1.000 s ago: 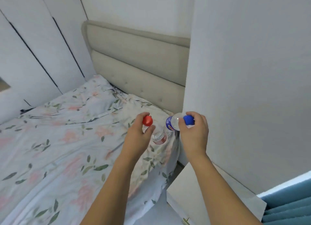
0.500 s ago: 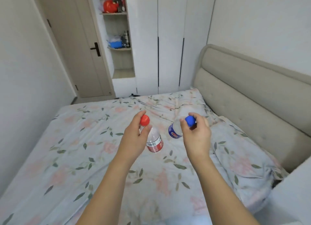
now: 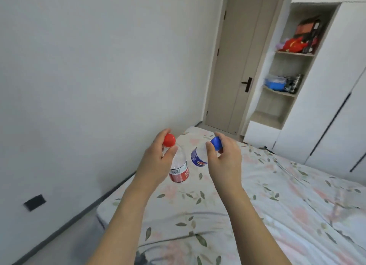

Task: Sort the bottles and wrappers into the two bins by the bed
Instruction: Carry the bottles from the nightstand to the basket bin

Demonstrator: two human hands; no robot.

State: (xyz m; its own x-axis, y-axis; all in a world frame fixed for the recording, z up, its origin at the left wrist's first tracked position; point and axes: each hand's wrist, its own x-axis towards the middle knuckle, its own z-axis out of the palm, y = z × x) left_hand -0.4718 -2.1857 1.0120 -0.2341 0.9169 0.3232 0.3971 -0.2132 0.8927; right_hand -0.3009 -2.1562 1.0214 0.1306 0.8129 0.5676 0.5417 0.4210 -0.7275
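My left hand (image 3: 156, 161) grips a clear plastic bottle with a red cap and red label (image 3: 179, 168) by its neck, and the bottle hangs below my fingers. My right hand (image 3: 223, 161) holds a second clear bottle with a blue cap and blue label (image 3: 199, 157) near the cap, its body tilted toward the left. Both bottles are in the air above the flowered bed (image 3: 277, 201). No bins or wrappers are in view.
A bare white wall (image 3: 99, 76) runs along the left, with a narrow strip of floor (image 3: 65, 243) beside the bed. A closed beige door (image 3: 235, 62) stands at the far end. Open shelves (image 3: 285, 70) and white wardrobe doors (image 3: 332, 98) fill the right.
The view has swung left, from the headboard across the bed to the left wall and door. Both hands keep the same hold on their bottles in front of me.
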